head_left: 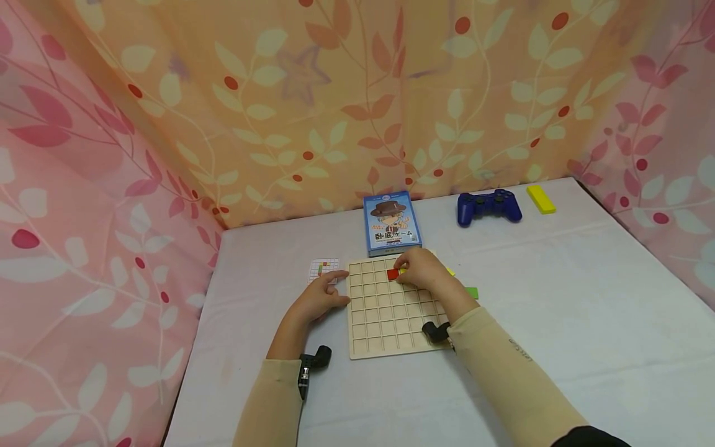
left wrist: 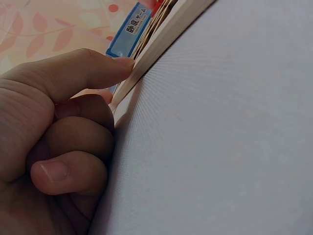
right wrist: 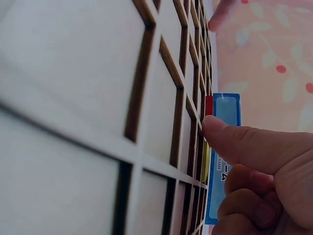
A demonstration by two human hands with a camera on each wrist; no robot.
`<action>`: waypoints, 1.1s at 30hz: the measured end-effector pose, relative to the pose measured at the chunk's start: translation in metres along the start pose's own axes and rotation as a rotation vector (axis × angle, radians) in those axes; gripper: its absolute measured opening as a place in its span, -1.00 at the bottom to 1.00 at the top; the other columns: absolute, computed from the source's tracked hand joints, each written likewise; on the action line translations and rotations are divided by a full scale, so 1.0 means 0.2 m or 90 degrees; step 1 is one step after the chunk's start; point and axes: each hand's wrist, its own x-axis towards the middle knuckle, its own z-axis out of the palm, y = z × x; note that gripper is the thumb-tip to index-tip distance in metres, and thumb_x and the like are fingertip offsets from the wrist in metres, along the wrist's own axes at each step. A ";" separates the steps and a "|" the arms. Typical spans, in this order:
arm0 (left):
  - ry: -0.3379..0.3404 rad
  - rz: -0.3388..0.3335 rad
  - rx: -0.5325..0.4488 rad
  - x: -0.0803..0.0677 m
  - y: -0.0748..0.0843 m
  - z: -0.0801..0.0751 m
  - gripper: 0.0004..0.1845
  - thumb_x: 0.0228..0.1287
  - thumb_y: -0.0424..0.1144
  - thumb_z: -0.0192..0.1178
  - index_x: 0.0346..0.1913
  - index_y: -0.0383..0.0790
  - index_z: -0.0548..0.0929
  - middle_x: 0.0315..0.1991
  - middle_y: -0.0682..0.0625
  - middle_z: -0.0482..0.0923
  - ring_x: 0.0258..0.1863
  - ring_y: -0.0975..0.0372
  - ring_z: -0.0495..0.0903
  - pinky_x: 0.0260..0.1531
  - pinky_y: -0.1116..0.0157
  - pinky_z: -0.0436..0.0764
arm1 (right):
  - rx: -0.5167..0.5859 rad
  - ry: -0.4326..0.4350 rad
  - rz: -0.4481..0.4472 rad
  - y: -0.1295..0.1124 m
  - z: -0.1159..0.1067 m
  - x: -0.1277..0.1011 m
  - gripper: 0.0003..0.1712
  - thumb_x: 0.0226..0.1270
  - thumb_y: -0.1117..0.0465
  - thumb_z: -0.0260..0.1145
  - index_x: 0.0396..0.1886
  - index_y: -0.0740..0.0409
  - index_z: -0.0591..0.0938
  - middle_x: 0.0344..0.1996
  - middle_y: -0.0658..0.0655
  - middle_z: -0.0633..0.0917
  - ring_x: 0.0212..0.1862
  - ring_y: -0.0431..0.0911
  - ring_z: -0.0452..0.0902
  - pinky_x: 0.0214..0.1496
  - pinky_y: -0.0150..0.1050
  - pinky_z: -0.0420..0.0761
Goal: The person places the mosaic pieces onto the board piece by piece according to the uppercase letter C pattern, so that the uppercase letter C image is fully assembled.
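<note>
In the head view, your grid board (head_left: 371, 329) lies at frame centre, with a red square (head_left: 393, 274) at its upper rows. Your right hand (head_left: 427, 273) has thumb and forefinger close together at that square; whether they pinch it, you cannot tell. Your left hand (head_left: 318, 298) spreads thumb and forefinger against the board's left edge; the left wrist view reveals its other fingers folded. The right wrist view exposes a yellow piece (right wrist: 205, 164), mostly covered in the head view. A blue box (head_left: 393, 220) borders the board's top edge; the white tabletop (head_left: 625, 323) offers open room at right.
</note>
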 end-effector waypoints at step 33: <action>0.006 0.003 0.017 0.00 -0.01 0.00 -0.24 0.16 -0.34 0.47 0.45 -0.06 0.47 -0.69 0.08 0.37 -0.83 0.27 0.19 -0.82 0.32 0.18 | 0.319 0.069 0.054 0.05 -0.28 -0.32 -0.49 0.54 0.07 0.27 0.32 0.29 0.54 0.11 0.31 0.64 0.09 0.27 0.58 0.13 0.14 0.59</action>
